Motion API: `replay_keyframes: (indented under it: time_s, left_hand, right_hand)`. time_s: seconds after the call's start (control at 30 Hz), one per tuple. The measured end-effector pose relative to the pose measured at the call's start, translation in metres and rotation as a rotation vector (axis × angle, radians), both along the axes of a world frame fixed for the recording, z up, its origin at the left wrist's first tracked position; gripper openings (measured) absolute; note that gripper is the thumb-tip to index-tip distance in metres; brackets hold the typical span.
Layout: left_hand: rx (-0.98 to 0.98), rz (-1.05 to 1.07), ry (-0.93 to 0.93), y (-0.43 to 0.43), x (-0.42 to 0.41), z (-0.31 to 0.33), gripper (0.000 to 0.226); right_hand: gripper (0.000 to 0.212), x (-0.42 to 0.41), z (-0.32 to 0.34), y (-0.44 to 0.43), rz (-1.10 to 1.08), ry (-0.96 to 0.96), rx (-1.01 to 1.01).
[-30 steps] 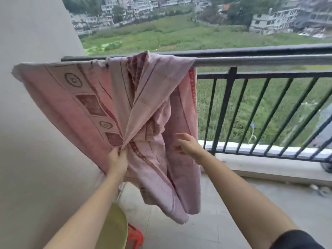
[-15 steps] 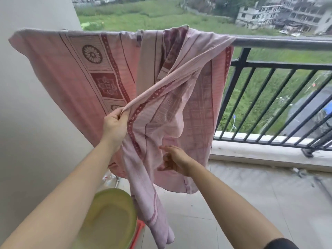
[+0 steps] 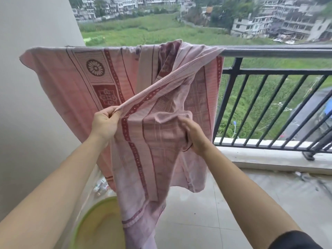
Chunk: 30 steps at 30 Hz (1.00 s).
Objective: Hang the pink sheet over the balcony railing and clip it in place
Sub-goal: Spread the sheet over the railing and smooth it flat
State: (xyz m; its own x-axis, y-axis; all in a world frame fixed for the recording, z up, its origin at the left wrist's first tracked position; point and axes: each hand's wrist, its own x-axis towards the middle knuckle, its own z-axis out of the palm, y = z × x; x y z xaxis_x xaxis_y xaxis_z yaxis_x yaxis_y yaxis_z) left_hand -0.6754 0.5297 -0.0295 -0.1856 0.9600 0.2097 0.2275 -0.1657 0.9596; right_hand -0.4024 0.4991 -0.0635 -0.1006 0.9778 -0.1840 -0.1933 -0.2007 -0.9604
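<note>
The pink sheet [image 3: 86,90], patterned with dark red bands, hangs over the top bar of the black balcony railing [image 3: 269,51], bunched and folded near its right part. My left hand [image 3: 105,123] pinches a folded edge of the sheet and pulls it toward me. My right hand [image 3: 195,135] grips a lower fold of the same sheet, fingers tucked into the cloth. A long tail of sheet hangs down between my arms. No clip shows in view.
A yellow-green basin [image 3: 93,225] stands on the tiled floor at lower left, beside a white wall [image 3: 36,123]. Small bottles [image 3: 100,186] lie behind the basin. Railing bars run to the right, above a concrete kerb [image 3: 269,159]. Far below are a field and buildings.
My right hand has risen and closed on a fold of the sheet. My left hand has lifted its edge higher. The lower fold is now drawn up between both hands.
</note>
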Motion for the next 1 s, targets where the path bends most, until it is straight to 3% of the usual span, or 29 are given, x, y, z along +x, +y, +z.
replay_keyframes:
  time_s: [0.03, 0.13, 0.27, 0.37, 0.47, 0.5, 0.57, 0.67, 0.7, 0.77, 0.83, 0.93, 1.0]
  left_hand:
    - [-0.020, 0.011, 0.033, 0.002, 0.002, -0.002, 0.014]
    - [-0.122, 0.009, 0.070, 0.003, 0.019, -0.011, 0.015]
    - [-0.238, -0.136, 0.113, -0.008, 0.059, -0.011, 0.019]
    - [-0.138, -0.177, 0.298, -0.010, 0.097, 0.001, 0.017]
    - [0.021, -0.066, 0.386, -0.009, 0.135, 0.029, 0.013]
    - [0.054, -0.051, 0.354, -0.010, 0.147, 0.042, 0.008]
    - [0.108, -0.071, 0.342, -0.006, 0.169, 0.069, 0.024]
    - [0.010, -0.207, 0.615, 0.004, 0.192, 0.101, 0.057]
    - [-0.045, -0.243, 0.743, 0.009, 0.195, 0.105, 0.057]
    - [-0.079, -0.266, 0.862, 0.019, 0.196, 0.111, 0.040]
    - [-0.055, -0.272, 0.823, 0.028, 0.189, 0.113, 0.024]
    - [0.054, -0.325, 0.706, 0.032, 0.176, 0.113, 0.020]
    - [0.080, -0.344, 0.628, 0.031, 0.170, 0.115, 0.025]
  right_hand:
    - [0.063, 0.010, 0.015, -0.005, 0.017, 0.000, 0.046]
    - [0.029, 0.045, 0.064, -0.023, -0.028, 0.025, 0.178]
    - [0.039, 0.083, 0.114, -0.062, -0.036, 0.087, 0.303]
    - [0.040, 0.094, 0.108, -0.079, 0.056, 0.218, 0.203]
    - [0.032, 0.092, 0.083, -0.072, 0.068, 0.005, 0.086]
    - [0.038, 0.091, 0.075, -0.067, 0.053, -0.054, 0.098]
    - [0.052, 0.084, 0.066, -0.064, 0.103, -0.129, 0.168]
    - [0.069, 0.070, 0.063, -0.065, 0.212, -0.301, 0.236]
    - [0.071, 0.069, 0.061, -0.063, 0.245, -0.338, 0.231]
    - [0.069, 0.073, 0.061, -0.059, 0.334, -0.319, 0.168]
    - [0.057, 0.081, 0.062, -0.054, 0.425, -0.339, 0.110]
    - [0.039, 0.091, 0.072, -0.028, 0.180, -0.479, 0.167]
    - [0.036, 0.094, 0.087, 0.003, -0.157, -0.319, 0.141]
